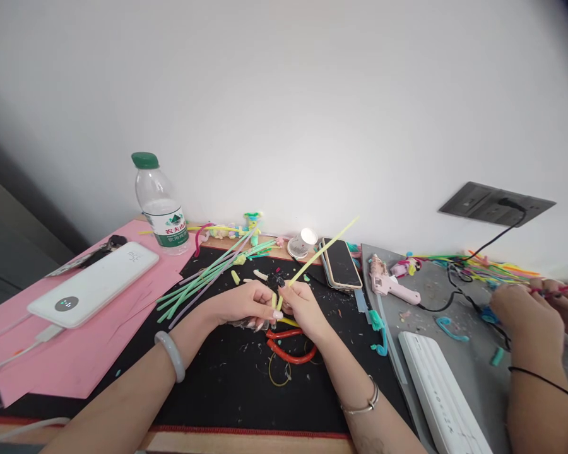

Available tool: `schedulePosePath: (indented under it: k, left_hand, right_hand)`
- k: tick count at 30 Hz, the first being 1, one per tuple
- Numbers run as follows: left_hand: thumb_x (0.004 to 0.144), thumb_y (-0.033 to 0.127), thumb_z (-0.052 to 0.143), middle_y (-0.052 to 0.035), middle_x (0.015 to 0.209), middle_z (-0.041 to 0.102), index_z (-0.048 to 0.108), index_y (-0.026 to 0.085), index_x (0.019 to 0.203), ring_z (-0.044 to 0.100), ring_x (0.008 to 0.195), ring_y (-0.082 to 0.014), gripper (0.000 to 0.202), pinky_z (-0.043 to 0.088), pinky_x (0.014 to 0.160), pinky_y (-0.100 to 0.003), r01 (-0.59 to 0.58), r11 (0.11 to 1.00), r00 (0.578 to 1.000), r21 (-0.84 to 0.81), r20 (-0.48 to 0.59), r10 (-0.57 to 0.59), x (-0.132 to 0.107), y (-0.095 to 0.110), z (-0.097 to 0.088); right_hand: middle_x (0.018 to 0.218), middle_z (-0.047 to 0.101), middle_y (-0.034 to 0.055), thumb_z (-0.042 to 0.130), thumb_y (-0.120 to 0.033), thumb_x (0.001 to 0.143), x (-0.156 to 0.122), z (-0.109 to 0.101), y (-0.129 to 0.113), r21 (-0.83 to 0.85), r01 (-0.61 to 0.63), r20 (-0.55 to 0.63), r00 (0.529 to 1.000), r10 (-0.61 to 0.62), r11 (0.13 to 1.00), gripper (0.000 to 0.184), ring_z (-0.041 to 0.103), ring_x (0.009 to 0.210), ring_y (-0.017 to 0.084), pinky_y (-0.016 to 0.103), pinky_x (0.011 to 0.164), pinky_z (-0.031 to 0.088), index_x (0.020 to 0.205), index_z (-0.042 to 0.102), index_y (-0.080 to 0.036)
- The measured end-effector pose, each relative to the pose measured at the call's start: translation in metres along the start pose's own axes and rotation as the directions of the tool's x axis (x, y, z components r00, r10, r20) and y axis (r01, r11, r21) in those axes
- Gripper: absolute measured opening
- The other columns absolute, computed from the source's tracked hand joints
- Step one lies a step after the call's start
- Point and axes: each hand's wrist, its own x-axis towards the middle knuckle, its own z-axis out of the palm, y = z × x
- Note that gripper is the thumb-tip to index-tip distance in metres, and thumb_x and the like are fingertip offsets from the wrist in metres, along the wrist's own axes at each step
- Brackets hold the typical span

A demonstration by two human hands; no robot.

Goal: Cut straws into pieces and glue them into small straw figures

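Left hand (244,303), right hand (305,307) angled inward, close together, pinching yellow pipe cleaner (322,251)

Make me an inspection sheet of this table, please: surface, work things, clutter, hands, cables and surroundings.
Surface: black mat, littered with scraps; pink sheets at the left.
Work things: yellow pipe cleaner, held at a slant; green pipe cleaners lying to its left.
Clutter: bottle, phone, cup, glue gun, red handles.
Hands: left hand and right hand close together, fingers pinching the yellow pipe cleaner.
Cables: white cable at the power bank; black cord from the wall socket.
Surroundings: white wall behind; another person's hand at right.
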Motion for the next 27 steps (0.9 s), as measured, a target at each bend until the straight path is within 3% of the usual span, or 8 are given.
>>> schedulePosePath:
  k: [10, 13, 16, 18, 21, 22, 23, 27]
  left_hand:
    - [0.068, 0.036, 0.065, 0.0024, 0.041, 0.051, 0.061, 0.012, 0.056, 0.044, 0.034, -0.0060, 0.026, 0.029, 0.036, -0.017, 0.107, 0.993, 0.994, 0.053, 0.010, -0.107, -0.003, 0.000, 0.001]
    - [0.067, 0.036, 0.065, 0.0021, 0.041, 0.051, 0.060, 0.013, 0.055, 0.045, 0.035, -0.0070, 0.027, 0.031, 0.037, -0.018, 0.116, 0.991, 0.993, 0.073, 0.022, -0.118, -0.003, 0.000, 0.002]
    - [0.067, 0.041, 0.064, 0.0009, 0.046, 0.053, 0.058, 0.013, 0.056, 0.046, 0.038, -0.0076, 0.031, 0.032, 0.040, -0.019, 0.056, 0.992, 0.997, 0.113, -0.059, -0.050, -0.002, 0.000, -0.003]
    - [0.069, 0.044, 0.061, 0.0007, 0.053, 0.056, 0.060, 0.013, 0.065, 0.046, 0.042, -0.0077, 0.031, 0.035, 0.044, -0.020, -0.028, 0.988, 0.969, 0.153, -0.239, 0.064, 0.000, -0.001, -0.012]
    - [0.076, 0.046, 0.052, 0.0002, 0.064, 0.059, 0.063, 0.016, 0.077, 0.048, 0.051, -0.0097, 0.032, 0.036, 0.050, -0.022, -0.016, 0.933, 0.800, 0.360, -0.555, 0.228, 0.001, -0.007, -0.027]
    - [0.075, 0.045, 0.052, -0.0005, 0.067, 0.060, 0.064, 0.017, 0.077, 0.050, 0.056, -0.0114, 0.030, 0.037, 0.053, -0.023, 0.030, 0.891, 0.775, 0.454, -0.574, 0.266, 0.001, -0.010, -0.031]
    - [0.074, 0.044, 0.054, -0.0012, 0.071, 0.061, 0.065, 0.018, 0.077, 0.051, 0.061, -0.0128, 0.028, 0.037, 0.055, -0.024, 0.069, 0.841, 0.782, 0.536, -0.553, 0.288, 0.001, -0.013, -0.034]
    - [0.068, 0.043, 0.062, -0.0031, 0.086, 0.060, 0.065, 0.021, 0.083, 0.054, 0.076, -0.0168, 0.027, 0.040, 0.066, -0.026, 0.047, 0.724, 0.852, 0.688, -0.407, 0.331, 0.002, -0.019, -0.033]
  right_hand:
    - [0.052, 0.047, -0.0020, 0.045, -0.045, 0.083, -0.002, 0.002, -0.008, -0.249, 0.038, 0.165, 0.986, 0.004, 0.968, 0.038, 0.033, 0.048, 0.007, 0.021, 0.046, 0.025, 0.061, 0.051, -0.015]
    - [0.051, 0.045, -0.0021, 0.045, -0.041, 0.083, -0.003, 0.004, -0.012, -0.323, 0.049, 0.175, 0.985, 0.008, 0.945, 0.037, 0.035, 0.049, 0.008, 0.021, 0.047, 0.026, 0.058, 0.050, -0.015]
    - [0.048, 0.035, -0.0051, 0.048, -0.035, 0.080, -0.003, 0.004, -0.012, -0.357, 0.056, -0.001, 0.998, -0.061, 0.932, 0.035, 0.029, 0.046, 0.007, 0.020, 0.045, 0.023, 0.051, 0.040, -0.017]
    - [0.048, 0.031, -0.0060, 0.047, -0.033, 0.079, -0.002, 0.001, -0.012, -0.356, 0.054, -0.220, 0.965, -0.140, 0.933, 0.034, 0.026, 0.045, 0.006, 0.020, 0.044, 0.022, 0.051, 0.035, -0.018]
    - [0.049, 0.034, -0.0050, 0.044, -0.033, 0.080, -0.001, -0.003, -0.012, -0.379, 0.036, -0.440, 0.872, -0.214, 0.925, 0.032, 0.028, 0.047, 0.007, 0.021, 0.045, 0.023, 0.053, 0.038, -0.017]
    - [0.050, 0.036, -0.0043, 0.044, -0.032, 0.081, -0.001, -0.004, -0.012, -0.396, 0.030, -0.465, 0.855, -0.229, 0.918, 0.032, 0.029, 0.047, 0.007, 0.021, 0.045, 0.023, 0.053, 0.040, -0.017]
    - [0.051, 0.037, -0.0039, 0.044, -0.032, 0.081, -0.001, -0.004, -0.012, -0.414, 0.030, -0.472, 0.848, -0.242, 0.910, 0.032, 0.030, 0.048, 0.008, 0.021, 0.045, 0.023, 0.053, 0.041, -0.017]
    - [0.051, 0.037, -0.0037, 0.044, -0.032, 0.081, -0.001, -0.003, -0.011, -0.460, 0.044, -0.439, 0.857, -0.270, 0.887, 0.031, 0.032, 0.050, 0.009, 0.021, 0.047, 0.025, 0.054, 0.042, -0.017]
